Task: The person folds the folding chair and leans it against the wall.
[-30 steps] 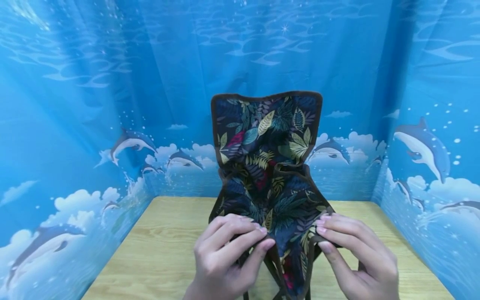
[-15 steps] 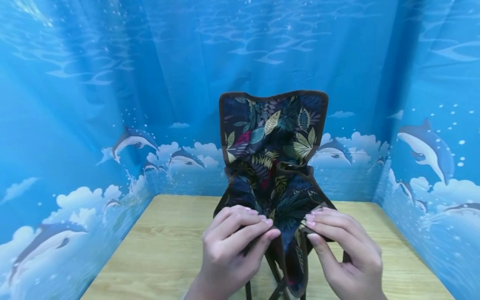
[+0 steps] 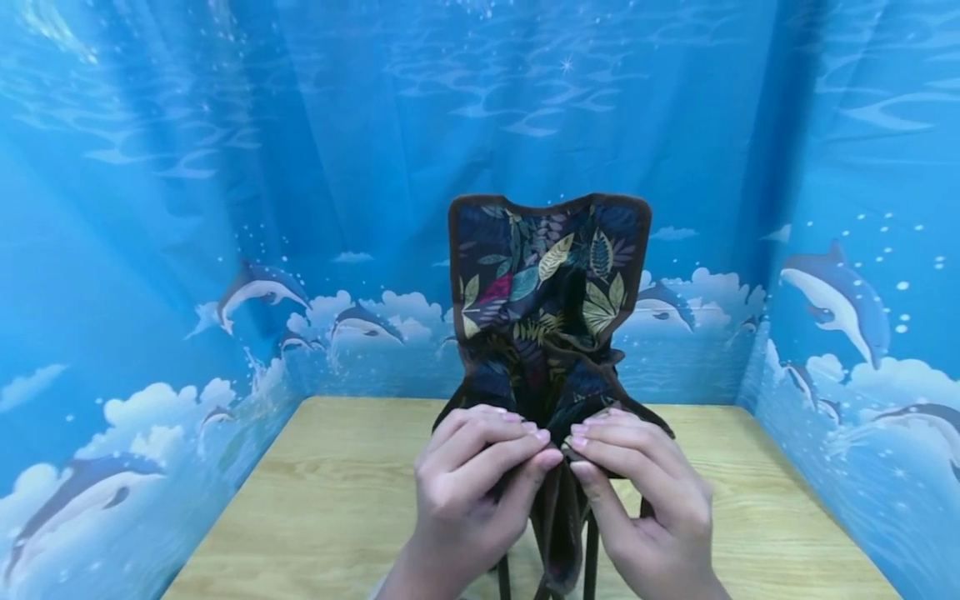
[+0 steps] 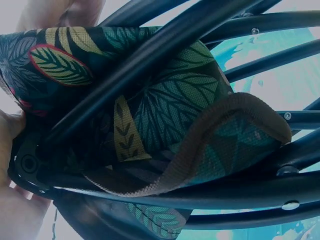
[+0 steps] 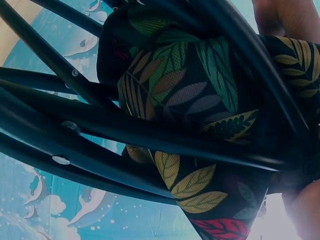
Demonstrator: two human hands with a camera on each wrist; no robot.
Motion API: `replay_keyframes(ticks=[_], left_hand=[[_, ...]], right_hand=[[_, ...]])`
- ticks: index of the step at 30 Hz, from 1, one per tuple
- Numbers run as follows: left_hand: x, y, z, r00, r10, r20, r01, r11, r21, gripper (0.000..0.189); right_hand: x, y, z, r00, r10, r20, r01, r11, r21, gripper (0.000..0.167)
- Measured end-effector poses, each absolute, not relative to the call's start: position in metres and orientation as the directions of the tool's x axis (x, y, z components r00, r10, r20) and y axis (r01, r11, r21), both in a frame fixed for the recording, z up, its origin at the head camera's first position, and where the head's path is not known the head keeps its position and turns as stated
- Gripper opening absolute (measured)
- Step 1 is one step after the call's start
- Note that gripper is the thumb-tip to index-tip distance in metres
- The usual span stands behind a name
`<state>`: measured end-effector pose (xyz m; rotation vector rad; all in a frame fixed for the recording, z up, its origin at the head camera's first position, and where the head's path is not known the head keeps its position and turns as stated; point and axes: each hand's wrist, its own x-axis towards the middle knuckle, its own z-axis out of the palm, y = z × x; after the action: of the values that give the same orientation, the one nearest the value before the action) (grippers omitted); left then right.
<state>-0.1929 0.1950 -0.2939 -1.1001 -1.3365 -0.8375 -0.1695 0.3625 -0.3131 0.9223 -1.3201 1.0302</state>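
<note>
Leftmost, blue dolphin-print curtain (image 3: pixel 142 275) meets a wooden tabletop (image 3: pixel 322 483). At lower centre, the left hand (image 3: pixel 476 479) pinches one front corner of a leaf-patterned folding chair (image 3: pixel 551 258) rising mid-frame; just right, the right hand (image 3: pixel 648 483) pinches the opposite corner, the two hands' fingertips close together.

The head camera looks forward and down from the near side of the tabletop (image 3: pixel 322 500) toward its far edge. The 2 wrist cameras face the chair (image 3: pixel 551 267) at close range, its poles (image 4: pixel 135 73) crossing the foreground. All 3 views share the chair and curtain (image 3: pixel 360 150).
</note>
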Motion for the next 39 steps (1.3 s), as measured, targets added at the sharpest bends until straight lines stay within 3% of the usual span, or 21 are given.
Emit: replay_keyframes(ticks=[12, 20, 39], left_hand=[[-0.194, 0.202, -0.296, 0.068, 0.13, 0.989, 0.958, 0.267, -0.101, 0.014], [-0.193, 0.202, -0.297, 0.074, 0.099, 0.992, 0.964, 0.246, -0.097, 0.015], [-0.191, 0.207, -0.309, 0.026, 0.069, 0.997, 0.96, 0.276, -0.044, 0.017]], right_hand=[[-0.173, 0.365, -0.318, -0.075, 0.064, 0.995, -0.963, 0.253, -0.089, 0.02], [-0.173, 0.365, -0.319, -0.084, 0.062, 0.995, -0.966, 0.238, -0.096, 0.018], [-0.171, 0.366, -0.324, -0.096, 0.07, 0.993, -0.959, 0.26, -0.111, 0.019]])
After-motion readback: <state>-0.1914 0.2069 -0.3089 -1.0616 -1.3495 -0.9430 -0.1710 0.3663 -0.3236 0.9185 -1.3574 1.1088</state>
